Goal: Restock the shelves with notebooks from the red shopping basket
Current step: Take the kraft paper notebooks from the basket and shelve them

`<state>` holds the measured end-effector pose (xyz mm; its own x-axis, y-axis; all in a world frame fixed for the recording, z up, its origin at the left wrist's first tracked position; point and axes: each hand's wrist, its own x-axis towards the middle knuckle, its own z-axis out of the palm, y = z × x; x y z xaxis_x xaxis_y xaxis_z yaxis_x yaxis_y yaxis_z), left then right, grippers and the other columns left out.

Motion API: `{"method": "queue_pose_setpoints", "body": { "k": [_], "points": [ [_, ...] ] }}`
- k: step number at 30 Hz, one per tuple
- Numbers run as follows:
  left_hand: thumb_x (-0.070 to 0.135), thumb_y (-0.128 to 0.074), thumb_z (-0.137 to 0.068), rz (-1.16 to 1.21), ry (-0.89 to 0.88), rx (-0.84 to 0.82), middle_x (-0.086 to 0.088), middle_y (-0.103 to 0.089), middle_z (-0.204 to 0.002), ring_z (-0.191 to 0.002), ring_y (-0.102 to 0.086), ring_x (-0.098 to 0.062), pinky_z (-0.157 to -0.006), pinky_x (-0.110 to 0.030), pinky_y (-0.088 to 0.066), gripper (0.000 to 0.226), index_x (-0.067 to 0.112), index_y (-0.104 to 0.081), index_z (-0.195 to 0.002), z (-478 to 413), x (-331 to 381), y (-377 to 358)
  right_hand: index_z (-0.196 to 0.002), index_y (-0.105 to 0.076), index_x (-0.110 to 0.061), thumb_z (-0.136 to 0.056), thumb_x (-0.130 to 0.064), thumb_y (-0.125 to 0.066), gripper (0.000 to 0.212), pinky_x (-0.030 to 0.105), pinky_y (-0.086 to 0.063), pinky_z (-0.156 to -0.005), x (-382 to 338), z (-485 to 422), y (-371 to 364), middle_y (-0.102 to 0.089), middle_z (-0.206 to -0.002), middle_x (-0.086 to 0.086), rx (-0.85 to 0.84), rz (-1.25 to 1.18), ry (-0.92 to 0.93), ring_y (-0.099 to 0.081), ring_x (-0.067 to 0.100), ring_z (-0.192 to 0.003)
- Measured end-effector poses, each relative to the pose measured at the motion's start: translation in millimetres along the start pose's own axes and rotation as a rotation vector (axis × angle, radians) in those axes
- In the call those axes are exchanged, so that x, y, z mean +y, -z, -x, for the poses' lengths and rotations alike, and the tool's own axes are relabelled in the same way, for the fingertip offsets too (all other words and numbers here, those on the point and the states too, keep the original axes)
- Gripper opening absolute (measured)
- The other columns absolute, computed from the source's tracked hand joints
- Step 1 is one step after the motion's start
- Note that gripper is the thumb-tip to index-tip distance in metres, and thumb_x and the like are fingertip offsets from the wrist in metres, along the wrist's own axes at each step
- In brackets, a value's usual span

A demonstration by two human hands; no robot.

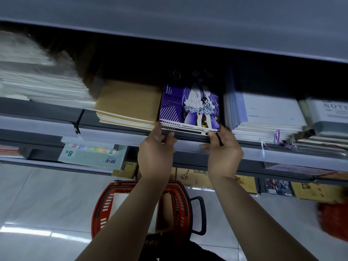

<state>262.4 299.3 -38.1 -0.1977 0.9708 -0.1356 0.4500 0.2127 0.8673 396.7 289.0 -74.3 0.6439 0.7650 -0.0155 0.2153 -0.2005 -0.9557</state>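
A shop aisle with pale glossy floor tiles and grey metal shelving fills the head view. On the middle shelf, a stack of purple illustrated-cover notebooks sits between a pile of plain brown kraft notebooks on its left and a stack of pale blue-white notebooks on its right. The left hand pinches the purple stack's near left corner, thumb against the edge; the right hand grips the near right corner, fingers curled beneath. Below, on the floor, stands the red plastic shopping basket with a black handle, more notebooks seemingly inside it. The stack looks nearly seated. To finish well, I'd say both hands should push evenly so the near edge squares with the neighbouring piles, keeping the top covers from sliding askew.
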Motion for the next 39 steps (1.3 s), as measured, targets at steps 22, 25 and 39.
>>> {"method": "queue_pose_setpoints", "body": {
  "k": [22, 25, 39],
  "points": [
    [0.014, -0.043, -0.101, 0.056, 0.094, -0.191, 0.002, -0.076, -0.091, -0.068, -0.072, -0.009, -0.052, -0.025, -0.048, 0.016, 0.02, -0.058, -0.101, -5.3, 7.3, 16.9, -0.128, -0.062, -0.01, -0.096, -0.009, -0.057, 0.033, 0.035, -0.059, -0.079, 0.0, 5.0, 5.3, -0.065, -0.08, -0.03, 0.013, 0.086, 0.066, -0.071, 0.017, -0.065],
    [0.017, -0.043, -0.102, 0.016, 0.046, -0.148, 0.01, -0.072, -0.092, -0.07, -0.07, -0.005, -0.059, -0.022, -0.048, 0.038, 0.025, -0.049, -0.139, 3.0, -1.5, 13.4, -0.128, -0.062, -0.009, -0.096, -0.009, -0.057, 0.032, 0.037, -0.058, -0.079, -0.6, 7.4, 6.2, -0.057, -0.062, -0.037, 0.008, 0.099, 0.094, -0.071, 0.017, -0.063],
    [0.02, -0.044, -0.102, 0.003, -0.01, -0.117, 0.017, -0.07, -0.1, -0.072, -0.069, 0.005, -0.062, -0.021, -0.052, 0.045, 0.028, -0.043, -0.146, 7.8, -17.7, 13.7, -0.129, -0.06, -0.006, -0.097, -0.007, -0.055, 0.033, 0.001, -0.045, -0.065, 4.4, 15.1, 11.7, -0.067, -0.085, -0.006, 0.028, 0.168, 0.217, -0.066, 0.011, -0.059]
  ]
}}
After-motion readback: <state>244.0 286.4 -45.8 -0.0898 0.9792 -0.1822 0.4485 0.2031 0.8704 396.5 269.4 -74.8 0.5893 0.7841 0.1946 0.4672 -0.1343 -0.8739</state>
